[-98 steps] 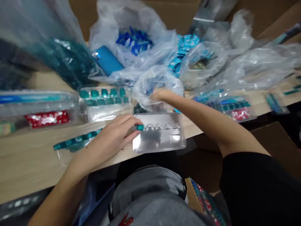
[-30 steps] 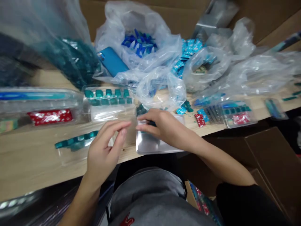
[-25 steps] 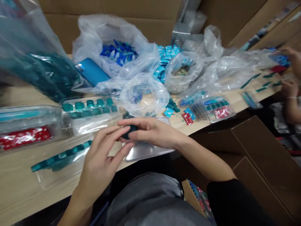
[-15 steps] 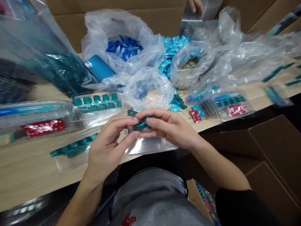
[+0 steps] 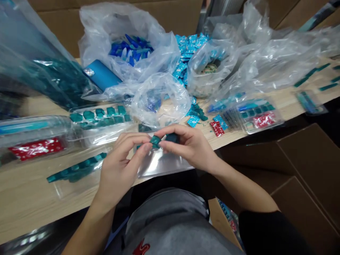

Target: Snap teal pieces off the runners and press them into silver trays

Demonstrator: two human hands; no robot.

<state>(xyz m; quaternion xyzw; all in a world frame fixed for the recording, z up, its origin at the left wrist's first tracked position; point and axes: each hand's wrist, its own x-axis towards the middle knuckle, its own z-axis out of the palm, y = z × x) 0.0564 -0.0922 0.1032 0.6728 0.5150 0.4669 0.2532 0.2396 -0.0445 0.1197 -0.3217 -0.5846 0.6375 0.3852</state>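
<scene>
Over the near edge of the wooden desk [image 5: 32, 198], the left hand [image 5: 118, 166] and right hand [image 5: 190, 147] reach inward, wrists raised, and meet above a flat silver tray [image 5: 164, 164]. Their curled fingers pinch a small teal piece [image 5: 155, 141] between them, with a second teal piece [image 5: 172, 138] under the right fingers. A crumpled plastic bag [image 5: 159, 101] sits just beyond, close above the fingertips.

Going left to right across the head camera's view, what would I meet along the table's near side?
Clear tray with red packet, teal strip, left hand, right hand, smaller tray with red packet.
</scene>
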